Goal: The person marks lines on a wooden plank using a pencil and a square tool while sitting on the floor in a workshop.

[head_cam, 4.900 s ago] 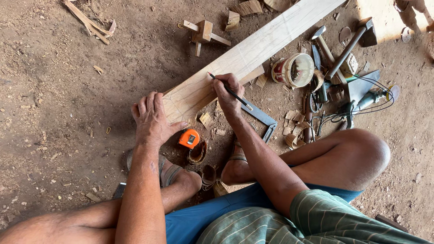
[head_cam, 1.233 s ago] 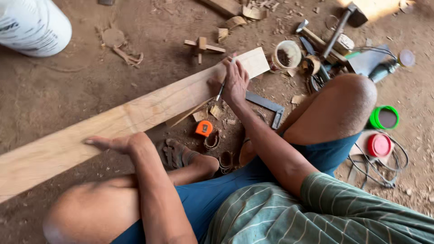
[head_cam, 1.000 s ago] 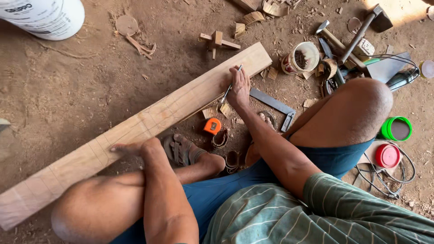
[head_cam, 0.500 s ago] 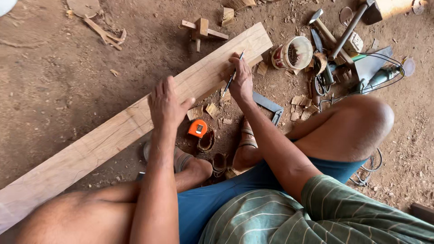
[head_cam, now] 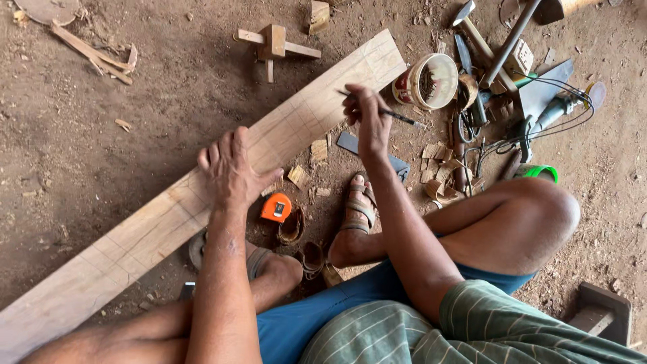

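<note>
long pale wooden plank (head_cam: 202, 202) diagonal on dirt floor | left hand (head_cam: 232, 168) flat on plank, grip open | right hand (head_cam: 367, 121) over plank's far end, grip closed on dark pencil (head_cam: 394, 116) | orange tape measure (head_cam: 276, 207) just beside plank | best: press plank firm, pencil steady

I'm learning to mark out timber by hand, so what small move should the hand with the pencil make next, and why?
Probably lower the pencil tip onto the plank. The right hand holds it lifted, pointing off past the plank's edge, while the left hand lies flat on the wood, pinning it. Faint pencil lines already cross the face near the right hand, so more marking there seems likely.
</note>
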